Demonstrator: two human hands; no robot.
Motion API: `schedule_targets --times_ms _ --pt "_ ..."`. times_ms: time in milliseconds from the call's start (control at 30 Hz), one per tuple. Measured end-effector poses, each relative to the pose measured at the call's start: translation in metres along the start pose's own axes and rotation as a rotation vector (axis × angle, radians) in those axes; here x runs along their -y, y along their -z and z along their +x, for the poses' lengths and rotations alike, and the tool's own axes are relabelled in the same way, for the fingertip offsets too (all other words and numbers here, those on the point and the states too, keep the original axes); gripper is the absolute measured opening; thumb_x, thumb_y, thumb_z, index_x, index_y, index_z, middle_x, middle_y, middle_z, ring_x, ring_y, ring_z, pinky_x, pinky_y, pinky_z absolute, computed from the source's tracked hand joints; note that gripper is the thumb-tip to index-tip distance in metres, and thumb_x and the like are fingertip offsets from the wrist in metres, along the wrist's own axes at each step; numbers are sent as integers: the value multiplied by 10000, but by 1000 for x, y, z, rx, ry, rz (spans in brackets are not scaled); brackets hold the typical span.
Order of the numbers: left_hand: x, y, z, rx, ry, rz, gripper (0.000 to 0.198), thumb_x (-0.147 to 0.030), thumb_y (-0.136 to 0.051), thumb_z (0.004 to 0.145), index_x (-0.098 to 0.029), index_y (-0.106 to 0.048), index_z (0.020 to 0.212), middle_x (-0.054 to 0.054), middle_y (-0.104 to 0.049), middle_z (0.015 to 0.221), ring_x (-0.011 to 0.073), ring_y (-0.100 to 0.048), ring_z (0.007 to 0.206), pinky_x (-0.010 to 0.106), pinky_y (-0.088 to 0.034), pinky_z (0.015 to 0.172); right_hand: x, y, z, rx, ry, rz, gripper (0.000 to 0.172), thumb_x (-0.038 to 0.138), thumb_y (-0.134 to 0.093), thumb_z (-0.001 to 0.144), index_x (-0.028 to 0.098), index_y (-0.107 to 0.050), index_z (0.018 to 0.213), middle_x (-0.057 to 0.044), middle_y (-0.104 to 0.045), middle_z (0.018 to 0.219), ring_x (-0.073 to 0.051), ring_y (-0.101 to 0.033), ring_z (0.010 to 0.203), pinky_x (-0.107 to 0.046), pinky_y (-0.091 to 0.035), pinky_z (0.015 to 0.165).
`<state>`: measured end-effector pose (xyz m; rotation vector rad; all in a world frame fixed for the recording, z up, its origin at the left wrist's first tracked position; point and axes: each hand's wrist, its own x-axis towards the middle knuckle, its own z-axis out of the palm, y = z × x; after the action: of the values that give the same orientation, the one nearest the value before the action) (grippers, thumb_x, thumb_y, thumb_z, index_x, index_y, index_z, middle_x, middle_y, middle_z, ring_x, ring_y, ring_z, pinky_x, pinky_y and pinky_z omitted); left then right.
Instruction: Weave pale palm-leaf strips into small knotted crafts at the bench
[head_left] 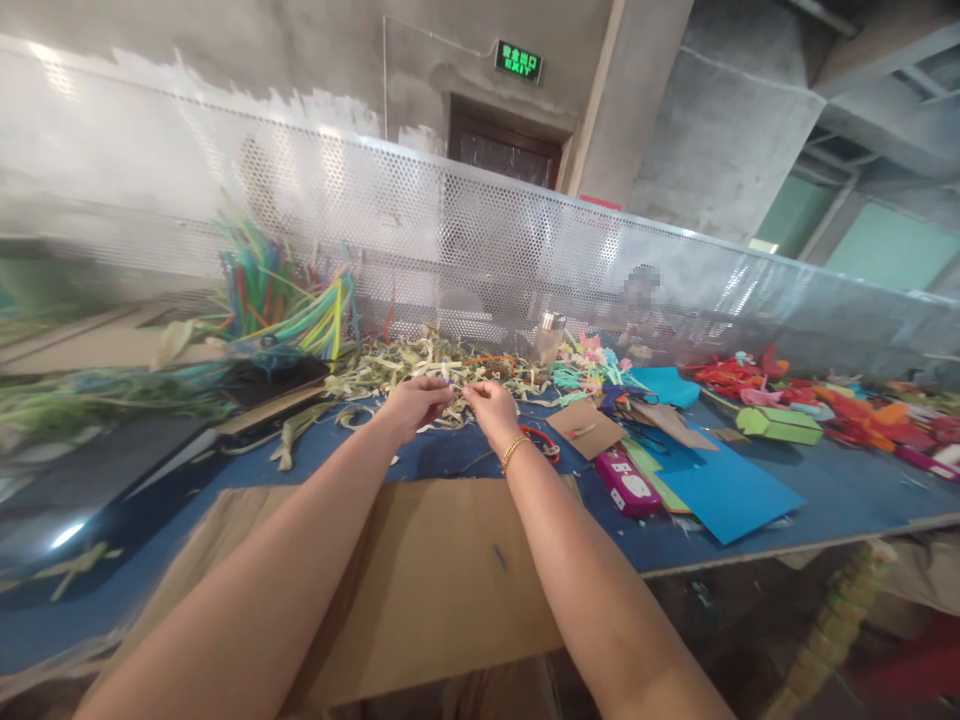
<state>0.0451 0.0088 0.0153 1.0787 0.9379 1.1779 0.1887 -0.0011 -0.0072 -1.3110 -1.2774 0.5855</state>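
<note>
My left hand and my right hand reach forward over the table, fingertips close together in a pinch. Both are closed. A small whitish-blue bit shows at the left fingertips, too small to name, and whatever the right fingers hold is hidden. Just behind the hands lies a tangled heap of pale green, curled strips. Below my forearms a flat sheet of brown cardboard lies at the table's near edge, with a small dark sliver on it.
Right of my hands are a purple box, blue sheets, a brown card and a green paper box. A jar stands behind the strips. Colourful stems rise at left, before a perforated metal screen.
</note>
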Motion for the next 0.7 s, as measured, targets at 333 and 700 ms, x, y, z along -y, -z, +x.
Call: schedule_targets --times_ms 333,700 --pt "0 3 -1 -22 -49 101 341 -227 -811 442 -151 -583 683 -16 -597 575 77 -543 521 180 -410 508 3 -7 -6 155 -92 99 235 379 -662 632 155 -676 703 11 -626 601 -101 -513 539 -212 -391 531" --pt "0 0 -3 -20 -100 284 182 -226 -713 526 -156 -593 645 -21 -531 483 73 -437 424 196 -280 426 5 -2 -6 54 -20 -137 190 354 -604 619 174 -663 620 24 -577 517 -106 -488 499 -209 -335 497"
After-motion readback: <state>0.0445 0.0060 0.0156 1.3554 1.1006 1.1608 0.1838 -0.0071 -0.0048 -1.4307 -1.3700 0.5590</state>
